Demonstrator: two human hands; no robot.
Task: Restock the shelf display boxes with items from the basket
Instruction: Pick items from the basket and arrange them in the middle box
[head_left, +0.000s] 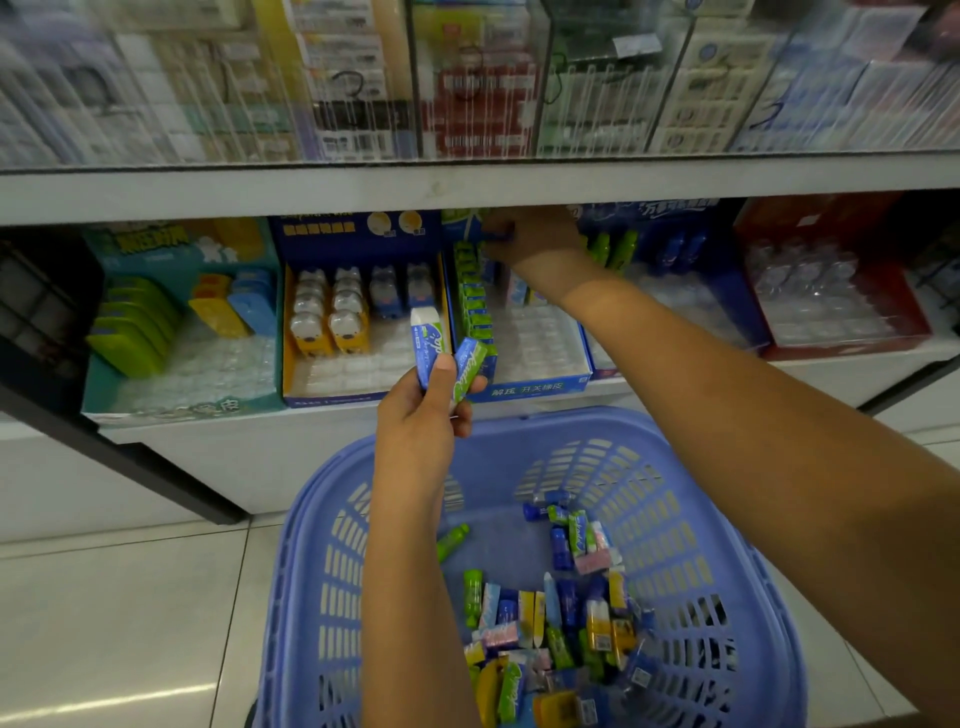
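Observation:
My left hand (423, 410) grips two blue-green-sleeved erasers (430, 343) upright above the purple basket (311, 525). My right hand (530, 236) reaches deep into the blue display box (530, 387) on the lower shelf, its curled fingers on a small blue item at the back; the item is mostly hidden. A row of green erasers (475, 306) fills the left column of that box. Several loose erasers and small stationery pieces (566, 618) lie in the basket's bottom.
Left of the blue box stand a box of bear-shaped items (332, 312) and a teal box (182, 322). A red box (831, 291) sits to the right. The shelf board (467, 189) overhangs close above my right hand. Floor tiles (130, 597) lie to the left.

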